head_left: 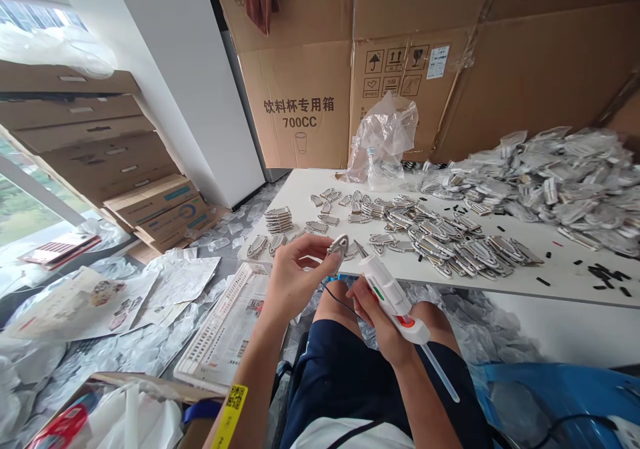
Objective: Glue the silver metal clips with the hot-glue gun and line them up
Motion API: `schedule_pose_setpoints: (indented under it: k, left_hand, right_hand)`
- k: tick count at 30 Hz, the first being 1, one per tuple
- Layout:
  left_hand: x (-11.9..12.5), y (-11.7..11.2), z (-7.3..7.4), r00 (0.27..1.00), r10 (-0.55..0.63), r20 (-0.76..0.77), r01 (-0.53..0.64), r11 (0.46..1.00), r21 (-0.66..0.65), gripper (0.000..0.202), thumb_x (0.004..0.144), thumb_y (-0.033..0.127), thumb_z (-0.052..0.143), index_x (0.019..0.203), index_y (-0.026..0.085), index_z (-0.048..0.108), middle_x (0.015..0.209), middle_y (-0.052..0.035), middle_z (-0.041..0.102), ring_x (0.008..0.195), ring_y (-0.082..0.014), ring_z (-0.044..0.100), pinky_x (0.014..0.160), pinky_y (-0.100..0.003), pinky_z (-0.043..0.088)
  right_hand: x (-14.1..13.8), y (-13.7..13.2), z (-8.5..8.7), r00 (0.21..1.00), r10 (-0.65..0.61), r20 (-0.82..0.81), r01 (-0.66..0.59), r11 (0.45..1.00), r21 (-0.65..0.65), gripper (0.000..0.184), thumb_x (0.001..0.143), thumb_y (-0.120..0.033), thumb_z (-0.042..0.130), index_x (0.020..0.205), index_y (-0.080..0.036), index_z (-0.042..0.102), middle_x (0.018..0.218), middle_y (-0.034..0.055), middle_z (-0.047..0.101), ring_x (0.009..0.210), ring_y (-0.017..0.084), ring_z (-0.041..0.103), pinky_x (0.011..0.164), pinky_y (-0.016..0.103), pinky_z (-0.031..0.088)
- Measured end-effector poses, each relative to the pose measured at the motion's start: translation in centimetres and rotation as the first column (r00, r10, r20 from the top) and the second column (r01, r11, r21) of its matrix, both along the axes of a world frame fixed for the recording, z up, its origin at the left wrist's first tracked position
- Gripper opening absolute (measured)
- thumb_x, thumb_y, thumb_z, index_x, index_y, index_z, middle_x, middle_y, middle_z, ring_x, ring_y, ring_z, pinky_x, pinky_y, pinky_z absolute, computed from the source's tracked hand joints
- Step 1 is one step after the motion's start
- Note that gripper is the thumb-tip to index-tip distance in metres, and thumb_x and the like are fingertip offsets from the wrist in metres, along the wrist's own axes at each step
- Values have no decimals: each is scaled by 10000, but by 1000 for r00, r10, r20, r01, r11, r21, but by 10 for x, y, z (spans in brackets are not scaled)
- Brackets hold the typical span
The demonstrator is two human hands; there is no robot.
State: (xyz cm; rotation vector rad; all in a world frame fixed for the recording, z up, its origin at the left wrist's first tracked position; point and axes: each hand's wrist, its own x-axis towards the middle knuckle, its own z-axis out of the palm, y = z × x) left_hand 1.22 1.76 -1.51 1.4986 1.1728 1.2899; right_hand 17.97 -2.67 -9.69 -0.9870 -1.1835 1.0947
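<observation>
My left hand (295, 272) pinches a small silver metal clip (339, 246) just in front of the white table's (505, 272) near edge. My right hand (376, 309) grips a white glue gun (390, 289) with red and green marks; its metal nozzle points up-left and almost touches the clip. A clear glue stick (440, 372) juts from the gun's rear over my lap. A yellow wristband (231, 412) sits on my left forearm.
Many silver clips (440, 239) lie spread on the table, with a small stack (279, 220) at its left end. A heap of bagged pieces (555, 182) fills the right. A clear plastic bag (383, 139) stands before cardboard boxes (300, 95). Papers and wrappers litter the floor.
</observation>
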Motion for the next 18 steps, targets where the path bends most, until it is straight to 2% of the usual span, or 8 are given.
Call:
schedule_pose_setpoints:
  k: [2,4,6,8,10,13,15,18]
  left_hand:
    - [-2,0,1,996,-81,43,83,995,-48,206,833,342,911,978,211,845,866,-44,786,817,-192,732,753,-298,612]
    - [-5,1,3,975,-152,162,170,980,-107,246,805,347,937,976,204,834,880,-44,792,788,-177,726,734,-283,599]
    - [-8,3,4,947,-156,281,198,971,-130,273,782,346,951,969,198,818,878,-42,796,777,-168,723,733,-271,589]
    - [-10,4,5,934,-110,340,161,979,-125,272,784,348,945,961,197,805,891,-43,803,798,-167,729,756,-266,588]
    - [-9,5,5,947,-56,317,95,990,-108,258,786,343,939,948,197,801,906,-44,804,823,-167,729,765,-262,594]
    - [-5,4,5,984,17,175,-9,999,-50,232,786,328,932,929,193,809,867,-39,777,822,-177,718,720,-263,612]
    - [-3,3,6,993,35,116,-33,999,-22,223,793,329,923,928,191,812,864,-44,770,835,-190,721,708,-273,625]
    - [-2,2,6,992,45,117,-43,999,-23,232,793,340,925,931,193,810,894,-54,786,851,-198,735,721,-280,631]
  right_hand:
    - [-1,0,0,1000,5,-29,-6,1000,-26,488,991,-666,697,870,-195,736,635,-34,523,544,118,378,542,301,326]
    - [-2,1,0,999,2,-45,-5,998,-60,496,980,-677,706,877,-193,737,642,-31,531,545,121,380,545,304,337]
    - [-1,2,0,999,-6,-48,3,998,-68,499,975,-681,709,878,-193,738,649,-25,541,550,125,387,549,306,348]
    - [-1,2,1,999,1,-45,-3,998,-57,492,974,-672,716,876,-191,745,646,-22,542,556,128,401,555,306,360]
    - [0,1,2,1000,20,-20,-21,998,-51,482,975,-660,721,869,-191,758,647,-14,553,567,133,435,557,302,374]
    - [1,1,3,997,54,51,-52,998,-36,482,985,-652,707,838,-197,774,667,12,598,612,155,518,573,301,408]
    - [0,1,3,996,56,67,-53,998,-42,486,976,-658,711,820,-203,774,683,23,623,646,173,561,600,308,439]
    - [-2,1,4,999,19,47,-15,997,-76,494,946,-681,732,814,-206,768,684,24,632,659,186,582,617,314,459]
